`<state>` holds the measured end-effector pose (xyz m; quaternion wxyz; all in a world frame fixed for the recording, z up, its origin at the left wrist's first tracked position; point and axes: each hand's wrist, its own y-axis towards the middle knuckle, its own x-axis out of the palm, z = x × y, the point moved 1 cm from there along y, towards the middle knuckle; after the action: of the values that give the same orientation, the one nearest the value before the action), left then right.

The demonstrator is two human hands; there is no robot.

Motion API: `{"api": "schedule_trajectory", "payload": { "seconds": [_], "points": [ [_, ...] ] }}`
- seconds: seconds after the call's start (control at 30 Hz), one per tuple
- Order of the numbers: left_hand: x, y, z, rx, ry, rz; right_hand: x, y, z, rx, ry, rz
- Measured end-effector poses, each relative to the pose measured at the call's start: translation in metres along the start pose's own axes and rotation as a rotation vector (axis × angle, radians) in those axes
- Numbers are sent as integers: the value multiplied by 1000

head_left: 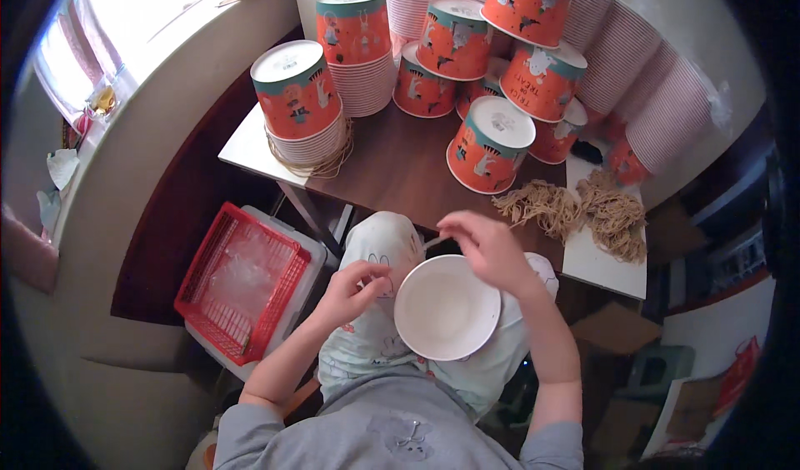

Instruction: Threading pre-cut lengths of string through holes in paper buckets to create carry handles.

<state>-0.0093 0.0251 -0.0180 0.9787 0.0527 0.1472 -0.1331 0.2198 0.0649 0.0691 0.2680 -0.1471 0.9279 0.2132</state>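
One bucket (447,312) sits beside the left hand (358,291), partly under the right hand (490,252), both half-curled, holds unclear, two string bundles (542,205) near the table's (392,174) front-right corner.

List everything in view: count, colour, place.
table: one, brown with white ends, centre
open bucket: one, white inside, picture centre
upside-down buckets: at least nine, orange and teal, on the table
nested stacks: several, pinkish, back right
cord bundles: two, tan, table's right end
cord loops: uncounted, tan, table's left end
basket: one, red, lower left
plastic: uncounted, clear, in the basket
container: one, whitish, under the basket
stool-like item: one, green, lower right
window: one, white, upper left
shirt: one, grey, bottom centre
trousers: pair, pale, under the open bucket
left hand: one, bare, left of the open bucket
right hand: one, bare, by the open bucket's rim
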Motion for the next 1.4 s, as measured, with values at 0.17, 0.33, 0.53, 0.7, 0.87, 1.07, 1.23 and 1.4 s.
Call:
{"api": "schedule_trajectory", "payload": {
  "seconds": [0.17,0.33,0.53,0.7,0.87,1.07,1.23,1.4],
  "points": [
    [4,-16,1,-202,-61,-160,44,-51,16,-18,-110,-46],
    [19,-28,-16,-364,-132,-262,73,-71,19,39,-89,-45],
    [28,-29,-26,-319,-127,-170,93,-72,16,234,-1,-55],
    [28,-28,-24,-294,-172,-145,96,-71,20,343,-28,-46],
    [29,-28,-30,-299,-164,-123,101,-68,27,294,-154,-68],
    [31,-28,-26,-247,-103,-76,103,-66,24,275,-163,-56],
    [30,-26,-21,-191,-9,-65,102,-65,21,286,-154,-47],
    [29,-25,-21,-168,62,-71,103,-64,21,278,-156,-57]
  ]
}}
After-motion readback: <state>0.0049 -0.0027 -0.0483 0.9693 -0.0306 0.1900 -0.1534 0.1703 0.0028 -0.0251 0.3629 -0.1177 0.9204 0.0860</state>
